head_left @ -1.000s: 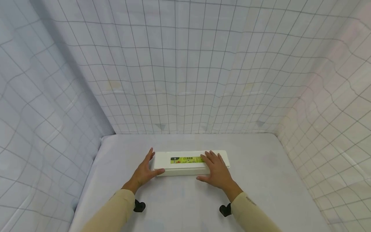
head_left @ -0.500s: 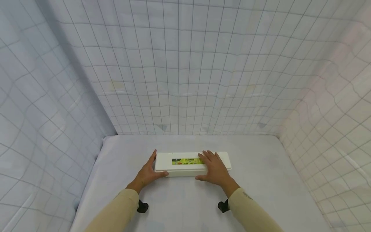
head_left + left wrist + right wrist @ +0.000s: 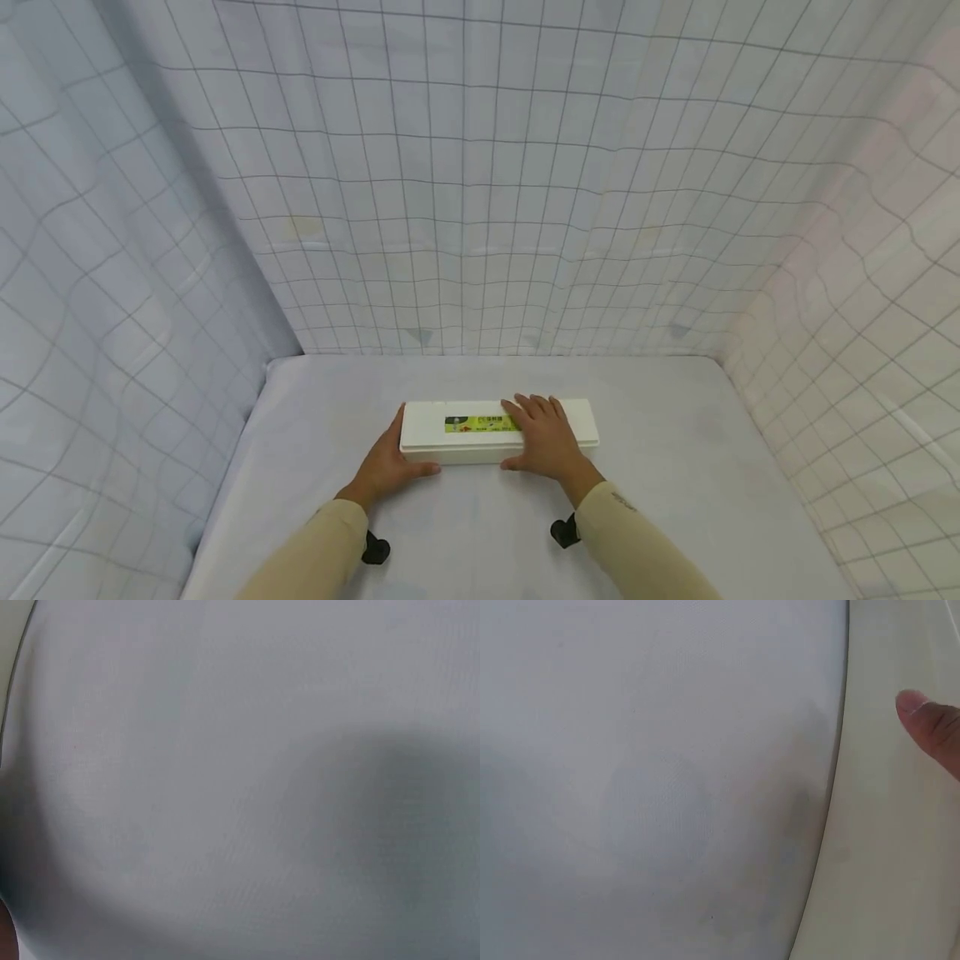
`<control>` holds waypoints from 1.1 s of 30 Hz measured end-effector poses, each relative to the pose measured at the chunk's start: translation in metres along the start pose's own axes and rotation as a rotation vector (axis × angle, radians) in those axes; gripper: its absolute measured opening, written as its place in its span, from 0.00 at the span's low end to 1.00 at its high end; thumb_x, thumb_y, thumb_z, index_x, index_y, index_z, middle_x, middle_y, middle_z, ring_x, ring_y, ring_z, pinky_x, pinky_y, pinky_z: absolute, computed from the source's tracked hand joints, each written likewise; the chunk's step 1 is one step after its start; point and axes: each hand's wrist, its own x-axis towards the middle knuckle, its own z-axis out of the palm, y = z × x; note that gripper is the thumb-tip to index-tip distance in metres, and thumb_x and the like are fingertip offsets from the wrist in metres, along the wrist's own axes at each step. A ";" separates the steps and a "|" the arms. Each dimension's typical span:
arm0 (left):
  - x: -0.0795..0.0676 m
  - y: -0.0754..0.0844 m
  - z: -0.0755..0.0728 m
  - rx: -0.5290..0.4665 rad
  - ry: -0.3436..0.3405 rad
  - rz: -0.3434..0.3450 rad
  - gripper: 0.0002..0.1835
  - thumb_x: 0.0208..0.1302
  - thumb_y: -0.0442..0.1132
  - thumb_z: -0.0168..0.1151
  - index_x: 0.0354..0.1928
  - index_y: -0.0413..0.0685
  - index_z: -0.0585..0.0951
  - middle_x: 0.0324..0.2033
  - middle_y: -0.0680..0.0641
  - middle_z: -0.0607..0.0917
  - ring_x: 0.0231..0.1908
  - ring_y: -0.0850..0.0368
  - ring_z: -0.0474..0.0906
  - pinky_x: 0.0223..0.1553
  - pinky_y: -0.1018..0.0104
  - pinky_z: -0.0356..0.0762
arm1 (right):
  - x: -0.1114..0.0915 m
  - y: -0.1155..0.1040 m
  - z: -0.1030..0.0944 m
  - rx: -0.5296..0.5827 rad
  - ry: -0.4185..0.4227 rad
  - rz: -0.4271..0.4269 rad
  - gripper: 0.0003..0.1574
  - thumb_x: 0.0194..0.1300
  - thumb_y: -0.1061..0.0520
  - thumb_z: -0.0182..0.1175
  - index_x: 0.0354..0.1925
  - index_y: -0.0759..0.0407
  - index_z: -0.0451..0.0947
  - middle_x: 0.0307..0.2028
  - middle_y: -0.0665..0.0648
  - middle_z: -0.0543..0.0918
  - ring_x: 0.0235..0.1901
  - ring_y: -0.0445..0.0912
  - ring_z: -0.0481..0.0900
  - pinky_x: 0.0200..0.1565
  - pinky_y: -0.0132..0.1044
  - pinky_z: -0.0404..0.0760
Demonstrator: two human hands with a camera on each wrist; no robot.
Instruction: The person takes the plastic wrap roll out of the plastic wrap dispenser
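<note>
A long white cling film box [image 3: 459, 408] with a green and black label [image 3: 472, 423] lies lengthwise on the white table in the head view. At its left end my left hand [image 3: 386, 467] grips the corner, thumb along the front wall and fingers round the end. My right hand [image 3: 546, 442] holds the box across its width right of centre, fingers over the lid and thumb on the front. Its palm covers part of the label. In the right wrist view the thumb [image 3: 930, 724] rests on the front wall [image 3: 877, 825].
White sheets with a dark grid [image 3: 480, 208] rise behind and on both sides of the table [image 3: 465, 533]. Black wrist devices [image 3: 377, 550] show below both sleeves. The left wrist view is mostly table cloth, with a strip of the box [image 3: 9, 652] at its left edge.
My left hand has closed in on the box's left end, its fingers now nearer the wall. My right hand has slid a little left over the label, and its fingers have drawn closer together.
</note>
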 end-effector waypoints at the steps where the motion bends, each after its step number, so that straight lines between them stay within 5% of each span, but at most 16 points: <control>1: 0.000 0.000 0.002 0.006 0.016 0.007 0.71 0.41 0.56 0.86 0.82 0.56 0.48 0.76 0.44 0.67 0.75 0.39 0.64 0.75 0.36 0.62 | 0.001 0.000 0.001 -0.015 0.002 0.005 0.70 0.42 0.25 0.77 0.78 0.41 0.60 0.75 0.54 0.68 0.72 0.57 0.66 0.76 0.60 0.62; 5: 0.001 -0.002 0.011 0.052 0.090 0.014 0.65 0.38 0.58 0.86 0.78 0.60 0.58 0.70 0.48 0.76 0.66 0.43 0.73 0.70 0.38 0.69 | 0.004 -0.003 0.006 -0.050 -0.005 0.043 0.68 0.46 0.29 0.78 0.79 0.39 0.58 0.73 0.52 0.69 0.70 0.56 0.67 0.76 0.56 0.62; 14: 0.007 -0.011 0.027 0.128 0.263 0.042 0.65 0.31 0.70 0.83 0.75 0.59 0.66 0.65 0.49 0.81 0.63 0.43 0.77 0.66 0.40 0.74 | 0.013 -0.009 0.007 -0.085 -0.065 0.132 0.65 0.49 0.35 0.78 0.79 0.39 0.57 0.72 0.53 0.68 0.69 0.55 0.65 0.74 0.54 0.62; 18: 0.005 -0.031 0.037 0.176 0.331 0.063 0.66 0.30 0.81 0.75 0.74 0.60 0.67 0.62 0.52 0.83 0.60 0.46 0.80 0.63 0.42 0.77 | 0.014 -0.015 0.009 -0.054 -0.116 0.150 0.62 0.49 0.41 0.76 0.77 0.39 0.58 0.70 0.54 0.69 0.69 0.56 0.65 0.73 0.55 0.63; 27: -0.003 -0.022 0.036 0.180 0.332 0.059 0.66 0.29 0.82 0.74 0.73 0.61 0.68 0.65 0.53 0.81 0.67 0.47 0.76 0.75 0.41 0.62 | 0.010 -0.019 0.003 -0.031 -0.139 0.152 0.58 0.48 0.48 0.74 0.75 0.41 0.59 0.69 0.56 0.68 0.71 0.57 0.64 0.75 0.58 0.60; 33: 0.003 -0.020 0.039 0.194 0.376 0.089 0.65 0.28 0.82 0.74 0.72 0.61 0.69 0.63 0.53 0.83 0.63 0.48 0.79 0.72 0.43 0.66 | 0.012 -0.016 -0.007 -0.030 -0.142 0.146 0.58 0.49 0.52 0.74 0.75 0.42 0.60 0.69 0.56 0.69 0.71 0.57 0.64 0.75 0.59 0.60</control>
